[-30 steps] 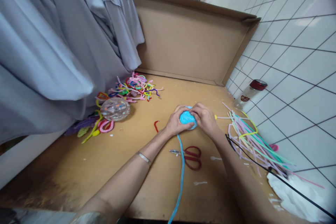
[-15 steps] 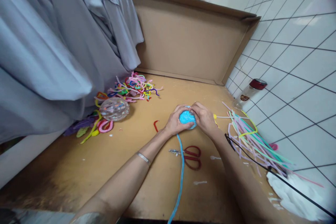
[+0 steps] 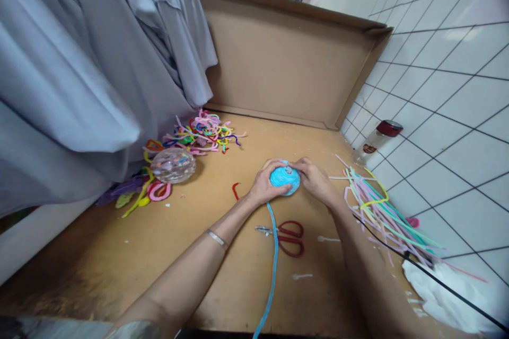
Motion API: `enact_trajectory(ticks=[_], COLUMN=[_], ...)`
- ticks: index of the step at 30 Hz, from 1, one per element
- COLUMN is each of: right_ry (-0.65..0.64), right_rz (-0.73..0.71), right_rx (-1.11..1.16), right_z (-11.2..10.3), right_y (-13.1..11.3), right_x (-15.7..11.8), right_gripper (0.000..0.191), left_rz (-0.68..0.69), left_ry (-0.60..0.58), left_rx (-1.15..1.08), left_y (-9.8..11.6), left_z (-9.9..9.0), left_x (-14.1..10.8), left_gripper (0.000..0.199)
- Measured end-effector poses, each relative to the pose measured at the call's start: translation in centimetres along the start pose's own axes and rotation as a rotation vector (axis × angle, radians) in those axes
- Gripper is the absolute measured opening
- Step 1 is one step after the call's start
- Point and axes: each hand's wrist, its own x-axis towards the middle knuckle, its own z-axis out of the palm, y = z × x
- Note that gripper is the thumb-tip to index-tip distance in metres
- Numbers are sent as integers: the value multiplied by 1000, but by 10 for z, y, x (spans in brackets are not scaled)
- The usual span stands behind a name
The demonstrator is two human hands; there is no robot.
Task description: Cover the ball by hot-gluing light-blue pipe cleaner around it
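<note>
A round ball wound with bright blue pipe cleaner (image 3: pixel 284 182) sits in my left hand (image 3: pixel 263 182), whose fingers and thumb curl around its left side. Near its top a small pale, glassy patch shows between the windings. My right hand (image 3: pixel 316 180) is at the ball's upper right edge, fingers bent and drawn together, index fingertip touching the rim. What its fingers pinch, if anything, is hidden. From under my left hand a long blue strand (image 3: pixel 274 259) runs down the table and off its front edge, crossing red-handled scissors (image 3: pixel 291 238).
At left, a clear faceted ball (image 3: pixel 173 165) stands by a heap of coloured pipe cleaners (image 3: pixel 207 130) and grey cloth (image 3: pixel 159 63). Right: long pastel pipe cleaners (image 3: pixel 382 206), a red-lidded bottle (image 3: pixel 376 143), a black cable (image 3: pixel 437 275) and white tissue (image 3: pixel 441 291). Cardboard (image 3: pixel 278 58) stands behind.
My right hand has shifted slightly right, from over the top of the ball to its edge, uncovering the pale patch. My left hand keeps its hold.
</note>
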Motion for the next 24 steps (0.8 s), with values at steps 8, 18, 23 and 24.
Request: enact_trajectory(ticks=[8, 18, 23, 24], right_ry=[-12, 256, -7, -57], right_rz=[-17, 326, 776, 792], right_rx=[58, -87, -399, -388], right_z=[1, -33, -26, -20], right_y=[-2, 17, 38, 42], right_x=[2, -3, -2, -3], right_gripper=[42, 34, 45, 46], left_rz=[-1, -247, -237, -235], left_ry=[10, 119, 120, 121], left_rx=[6, -79, -81, -77], left_y=[-1, -7, -6, -6], left_z=[1, -4, -3, -3], left_x=[0, 1, 0, 0], left_gripper=[51, 53, 53, 52])
